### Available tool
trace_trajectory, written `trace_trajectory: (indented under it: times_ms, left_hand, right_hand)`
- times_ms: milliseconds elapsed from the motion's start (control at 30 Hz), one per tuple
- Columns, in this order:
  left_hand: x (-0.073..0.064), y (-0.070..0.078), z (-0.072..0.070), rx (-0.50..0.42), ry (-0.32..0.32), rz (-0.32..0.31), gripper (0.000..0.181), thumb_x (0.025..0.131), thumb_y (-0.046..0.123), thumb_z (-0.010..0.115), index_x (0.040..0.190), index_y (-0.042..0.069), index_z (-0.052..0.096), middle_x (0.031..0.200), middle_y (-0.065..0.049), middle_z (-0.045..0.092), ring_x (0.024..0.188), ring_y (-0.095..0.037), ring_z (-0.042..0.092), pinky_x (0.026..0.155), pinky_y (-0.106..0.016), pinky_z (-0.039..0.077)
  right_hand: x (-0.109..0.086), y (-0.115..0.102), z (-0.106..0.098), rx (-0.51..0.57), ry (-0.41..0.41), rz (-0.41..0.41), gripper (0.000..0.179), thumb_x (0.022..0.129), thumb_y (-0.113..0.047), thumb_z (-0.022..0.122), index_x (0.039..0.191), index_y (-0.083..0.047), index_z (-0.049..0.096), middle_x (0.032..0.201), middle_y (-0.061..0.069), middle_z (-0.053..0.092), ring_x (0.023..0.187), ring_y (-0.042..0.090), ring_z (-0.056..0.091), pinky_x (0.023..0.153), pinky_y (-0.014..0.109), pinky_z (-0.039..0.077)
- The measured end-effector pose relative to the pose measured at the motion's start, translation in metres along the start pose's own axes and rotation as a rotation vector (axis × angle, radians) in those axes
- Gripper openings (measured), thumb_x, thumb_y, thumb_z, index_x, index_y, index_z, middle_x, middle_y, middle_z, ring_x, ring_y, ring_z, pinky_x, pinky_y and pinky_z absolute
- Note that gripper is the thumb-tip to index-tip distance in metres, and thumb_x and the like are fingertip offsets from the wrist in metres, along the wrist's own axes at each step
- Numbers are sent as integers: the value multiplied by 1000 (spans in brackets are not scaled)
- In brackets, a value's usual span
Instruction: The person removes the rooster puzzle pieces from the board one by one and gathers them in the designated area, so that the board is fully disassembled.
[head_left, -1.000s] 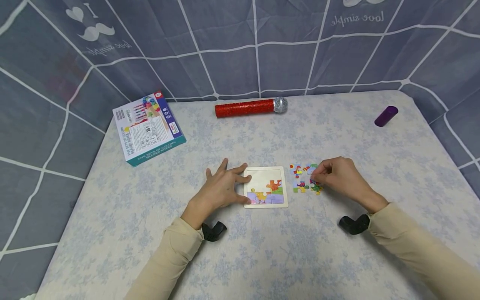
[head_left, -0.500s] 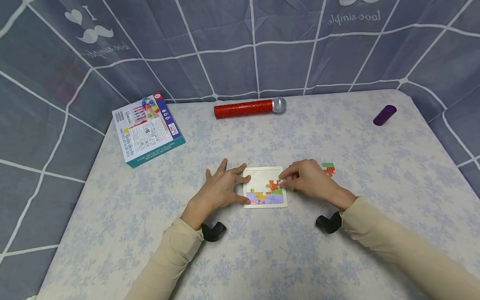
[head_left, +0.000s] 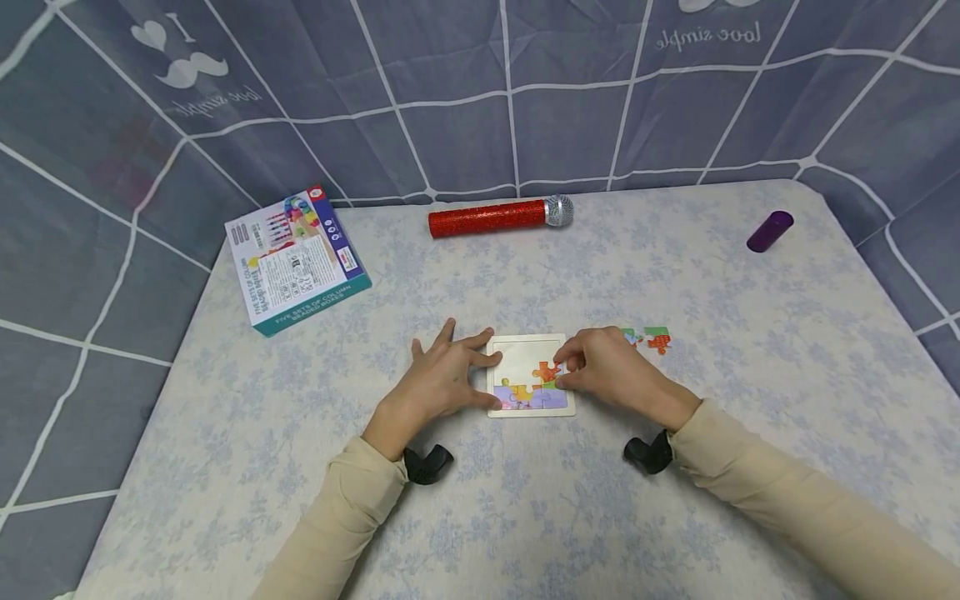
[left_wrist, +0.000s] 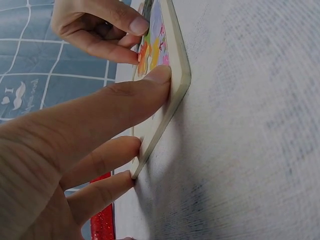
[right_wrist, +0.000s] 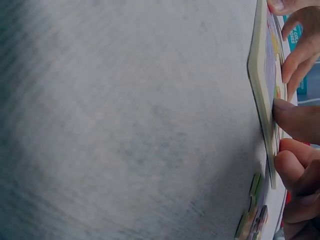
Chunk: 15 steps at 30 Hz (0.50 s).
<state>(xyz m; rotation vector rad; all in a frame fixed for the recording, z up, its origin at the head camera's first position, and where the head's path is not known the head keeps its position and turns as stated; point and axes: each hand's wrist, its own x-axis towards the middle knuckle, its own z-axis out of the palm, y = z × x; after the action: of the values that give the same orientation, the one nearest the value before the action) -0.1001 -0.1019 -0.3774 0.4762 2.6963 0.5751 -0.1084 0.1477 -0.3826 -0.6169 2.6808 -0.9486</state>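
Note:
A small jigsaw puzzle tray [head_left: 532, 413] with a pale frame lies between the hands; joined pieces fill its lower part. My left hand [head_left: 442, 372] rests at its left side, fingers spread, the thumb [left_wrist: 159, 75] on the frame and other fingertips at the edge. At the tray's right side my right hand [head_left: 611, 367] pinches a puzzle piece, mostly hidden by thumb and forefinger, beside the orange piece [head_left: 545, 372]. Loose puzzle pieces [head_left: 657, 337] lie beyond the right hand, some covered by it; the right wrist view shows several loose pieces [right_wrist: 256, 186] near the tray.
A red glittery microphone [head_left: 487, 219] lies at the back of the cloth-covered table [head_left: 480, 517]. A printed box [head_left: 296, 258] stands back left, and a purple cylinder [head_left: 770, 232] lies back right. A grey curtain [head_left: 450, 67] hangs behind.
The right hand has moved left from the loose pieces to the tray's right side, bringing a puzzle piece. The left hand stays at the tray's left edge.

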Motion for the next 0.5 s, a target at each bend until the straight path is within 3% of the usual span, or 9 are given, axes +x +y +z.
trace_trajectory:
  times_ms: [333,500]
  left_hand:
    - [0,0,-1,-7,0,-4,69,69,37,90,131,21,65,154,3,39,147,-43,8,101,-80,7]
    - [0,0,-1,-8,-2,-3,69,69,37,90,131,20,65,154,3,39,147,-43,8,101,-80,6]
  right_hand:
    - [-1,0,2,42,44,4,20,74,-6,84,87,-11,69,71,-4,59,65,11,53,61,27,44]
    - [-2,2,1,134,4,26,18,77,0,78,83,-10,66,70,-3,60,66,13,55,63,27,46]
